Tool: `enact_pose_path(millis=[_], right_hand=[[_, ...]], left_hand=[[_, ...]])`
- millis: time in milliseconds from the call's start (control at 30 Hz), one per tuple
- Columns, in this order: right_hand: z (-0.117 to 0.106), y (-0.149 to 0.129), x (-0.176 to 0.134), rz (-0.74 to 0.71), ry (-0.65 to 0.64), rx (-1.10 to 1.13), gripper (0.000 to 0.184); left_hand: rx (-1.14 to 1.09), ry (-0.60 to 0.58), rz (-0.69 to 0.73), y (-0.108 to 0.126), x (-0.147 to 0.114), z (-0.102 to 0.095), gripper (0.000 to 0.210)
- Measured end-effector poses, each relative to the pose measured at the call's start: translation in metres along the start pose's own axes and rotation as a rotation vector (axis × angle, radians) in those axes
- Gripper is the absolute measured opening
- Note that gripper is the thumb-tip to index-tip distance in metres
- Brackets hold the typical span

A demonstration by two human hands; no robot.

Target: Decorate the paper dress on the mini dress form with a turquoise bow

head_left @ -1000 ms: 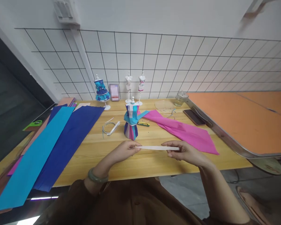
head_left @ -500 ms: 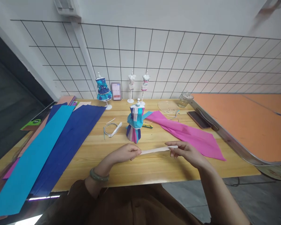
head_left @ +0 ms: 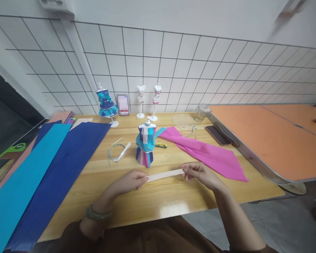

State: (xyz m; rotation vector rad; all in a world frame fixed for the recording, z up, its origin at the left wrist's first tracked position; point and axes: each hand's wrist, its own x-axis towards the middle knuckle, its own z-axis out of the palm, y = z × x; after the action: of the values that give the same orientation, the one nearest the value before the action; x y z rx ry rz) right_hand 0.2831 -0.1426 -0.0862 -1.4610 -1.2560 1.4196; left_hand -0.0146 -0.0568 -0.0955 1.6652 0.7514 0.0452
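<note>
A narrow white strip (head_left: 164,175), of paper or thin cloth, is stretched between my two hands above the wooden table (head_left: 137,207). My left hand (head_left: 130,183) pinches its left end. At the other end, my right hand (head_left: 197,174) has thumb and fingers closed on the strip. Just beyond the strip stands a small dress form (head_left: 146,142) wearing a patchwork outfit of turquoise, purple, pink and white. A green and yellow cutter knife (head_left: 161,145) lies beside it, partly hidden by the form.
Turquoise sheet (head_left: 35,172) and dark blue sheet (head_left: 76,168) lie at left; pink sheet (head_left: 208,151) at right. A white clip-like tool (head_left: 122,152) lies near a wire coil. Behind are a blue-dressed form (head_left: 106,103), two white forms, a glass jar (head_left: 202,113) and a dark phone (head_left: 217,135).
The view has shifted, so the table's things appear further left. My right hand's fingers have closed more around the strip's right end, and the strip shows its flat face more.
</note>
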Motion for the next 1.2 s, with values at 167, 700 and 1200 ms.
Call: enact_pose_path(millis=[167,700,1200], right_hand=[[-0.005,0.010,0.004,-0.010,0.003,0.072,0.034],[-0.018,0.021,0.003,0.034,0.053,0.157,0.032],[-0.028,0.029,-0.005,0.063,0.067,0.242,0.026]], left_hand=[[-0.035,0.036,-0.031,-0.004,-0.003,-0.003,0.045],[-0.508,0.379,-0.007,-0.020,-0.016,0.000,0.042],[-0.540,0.345,0.135,-0.006,-0.024,0.000,0.021]])
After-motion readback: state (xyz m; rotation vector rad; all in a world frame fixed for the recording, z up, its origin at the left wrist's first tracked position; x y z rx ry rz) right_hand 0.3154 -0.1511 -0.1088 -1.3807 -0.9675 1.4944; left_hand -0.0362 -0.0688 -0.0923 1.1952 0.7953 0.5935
